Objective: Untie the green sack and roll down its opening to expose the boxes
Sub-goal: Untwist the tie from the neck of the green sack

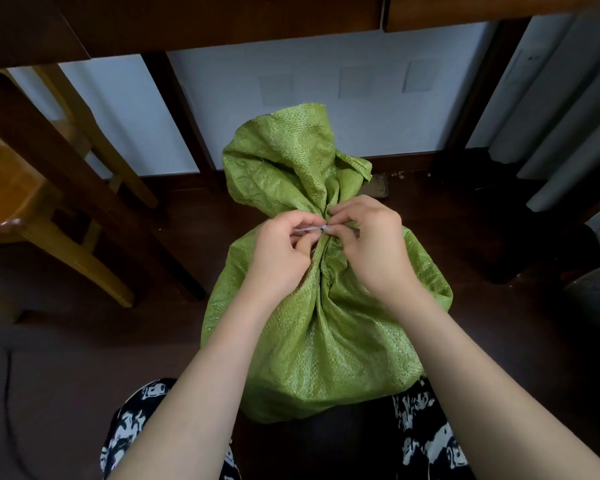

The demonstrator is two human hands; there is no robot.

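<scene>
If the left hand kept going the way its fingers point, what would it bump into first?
Probably the right hand. The left hand points across the tied neck of the green woven plastic sack, its fingertips pinching a thin pale tie, so it would likely press the gathered neck almost immediately.

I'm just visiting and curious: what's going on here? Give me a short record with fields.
sack: green woven sack, standing on the dark floor, neck bunched
tie: thin pale tie around the neck, not yet off
left hand: left hand, fingers pinching the tie
right hand: right hand, fingers at the knot
boxes: hidden
nearby: wooden chair to the left
</scene>
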